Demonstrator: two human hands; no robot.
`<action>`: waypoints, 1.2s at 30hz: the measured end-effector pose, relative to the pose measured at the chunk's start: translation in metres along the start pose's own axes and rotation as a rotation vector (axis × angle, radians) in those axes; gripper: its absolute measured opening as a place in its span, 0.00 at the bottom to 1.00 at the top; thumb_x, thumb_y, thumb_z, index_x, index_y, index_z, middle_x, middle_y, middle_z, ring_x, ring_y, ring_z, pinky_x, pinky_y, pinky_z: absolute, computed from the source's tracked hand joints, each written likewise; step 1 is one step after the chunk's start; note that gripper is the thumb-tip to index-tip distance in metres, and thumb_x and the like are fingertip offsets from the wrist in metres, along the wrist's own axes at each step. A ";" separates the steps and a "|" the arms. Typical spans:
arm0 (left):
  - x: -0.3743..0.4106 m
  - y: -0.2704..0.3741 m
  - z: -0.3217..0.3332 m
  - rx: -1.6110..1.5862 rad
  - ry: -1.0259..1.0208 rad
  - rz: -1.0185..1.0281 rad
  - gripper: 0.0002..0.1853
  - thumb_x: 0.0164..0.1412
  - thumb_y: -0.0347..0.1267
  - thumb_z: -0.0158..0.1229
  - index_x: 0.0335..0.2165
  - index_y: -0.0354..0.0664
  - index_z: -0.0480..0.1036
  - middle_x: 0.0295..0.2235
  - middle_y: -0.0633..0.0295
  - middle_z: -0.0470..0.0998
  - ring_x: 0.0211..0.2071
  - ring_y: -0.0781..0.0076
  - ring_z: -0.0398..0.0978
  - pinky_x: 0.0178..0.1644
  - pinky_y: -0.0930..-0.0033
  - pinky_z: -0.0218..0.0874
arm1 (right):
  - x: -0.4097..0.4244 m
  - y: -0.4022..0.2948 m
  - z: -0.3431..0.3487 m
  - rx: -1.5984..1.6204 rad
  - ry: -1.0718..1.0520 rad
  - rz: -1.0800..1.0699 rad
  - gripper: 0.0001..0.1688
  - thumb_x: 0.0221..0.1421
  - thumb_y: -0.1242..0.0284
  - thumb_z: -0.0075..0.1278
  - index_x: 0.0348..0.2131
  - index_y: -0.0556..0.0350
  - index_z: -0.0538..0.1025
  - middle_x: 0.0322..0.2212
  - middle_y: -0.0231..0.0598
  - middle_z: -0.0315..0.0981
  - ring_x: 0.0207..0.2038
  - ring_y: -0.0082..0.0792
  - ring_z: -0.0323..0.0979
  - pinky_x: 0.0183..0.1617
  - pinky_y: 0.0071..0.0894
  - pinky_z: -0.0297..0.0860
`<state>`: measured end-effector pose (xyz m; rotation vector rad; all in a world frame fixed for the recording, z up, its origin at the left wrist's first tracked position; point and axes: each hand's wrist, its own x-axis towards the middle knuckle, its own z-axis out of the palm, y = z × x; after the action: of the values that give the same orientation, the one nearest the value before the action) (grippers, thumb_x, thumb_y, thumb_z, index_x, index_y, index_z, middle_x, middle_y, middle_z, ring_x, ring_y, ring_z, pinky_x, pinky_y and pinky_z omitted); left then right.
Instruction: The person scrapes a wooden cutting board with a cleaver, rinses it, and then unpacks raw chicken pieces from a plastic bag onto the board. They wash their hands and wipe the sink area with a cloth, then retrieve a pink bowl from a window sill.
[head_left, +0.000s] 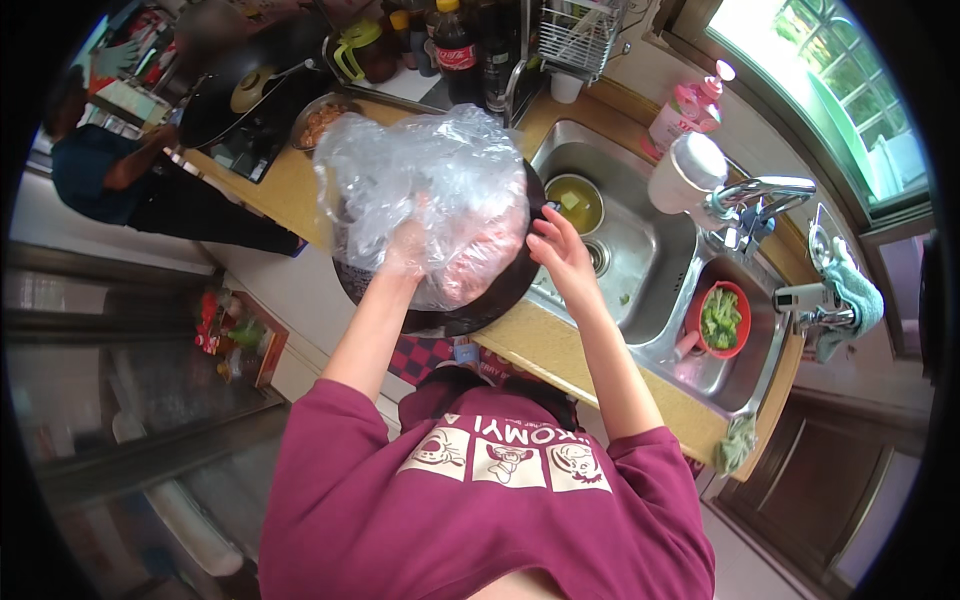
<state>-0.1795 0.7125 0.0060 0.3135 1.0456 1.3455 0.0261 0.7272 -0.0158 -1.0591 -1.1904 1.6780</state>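
A large clear plastic bag (420, 150) spreads over a round black pan (360, 289) at the counter's front edge. Pinkish contents, apparently raw meat (480, 259), show through the plastic on the bag's right side. My left hand (407, 244) reaches up into the bag or behind its film. The crinkled plastic blurs its fingers, so their grip is not clear. Beside the pan's right rim is my right hand (559, 251), its fingers apart and nothing seen between them. Whether its fingertips touch the rim cannot be made out.
Right of the pan, a double steel sink (637, 300) holds a bowl of yellowish liquid (576, 202) and a red colander of broccoli (721, 322). Behind stand a faucet (761, 191) and several bottles (455, 56). Leftward, another person (112, 172) stands near a wok (225, 112) and a bowl of meat (319, 124).
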 end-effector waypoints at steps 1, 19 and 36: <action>0.004 0.004 -0.005 0.013 -0.008 -0.053 0.27 0.60 0.45 0.41 0.48 0.34 0.59 0.41 0.52 0.68 0.39 0.63 0.70 0.42 0.65 0.64 | 0.005 0.002 0.012 0.011 0.012 -0.014 0.33 0.50 0.73 0.49 0.54 0.56 0.55 0.47 0.46 0.58 0.47 0.31 0.62 0.49 0.28 0.61; 0.001 0.070 -0.071 1.348 -0.063 0.193 0.21 0.51 0.43 0.55 0.26 0.30 0.70 0.18 0.61 0.72 0.22 0.77 0.68 0.28 0.75 0.60 | 0.023 -0.025 0.086 -0.927 0.189 -0.395 0.09 0.38 0.70 0.55 0.23 0.55 0.74 0.26 0.40 0.67 0.31 0.39 0.68 0.36 0.32 0.65; 0.049 0.132 -0.015 1.267 -0.180 0.758 0.12 0.52 0.31 0.50 0.33 0.34 0.68 0.32 0.55 0.71 0.37 0.60 0.68 0.43 0.65 0.58 | -0.011 -0.026 0.021 -1.036 -0.396 -0.109 0.12 0.36 0.66 0.56 0.18 0.54 0.72 0.23 0.39 0.71 0.31 0.40 0.68 0.38 0.35 0.60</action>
<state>-0.2812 0.7856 0.0716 1.8756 1.5924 1.0522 0.0134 0.7166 0.0156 -1.2082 -2.4606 1.1654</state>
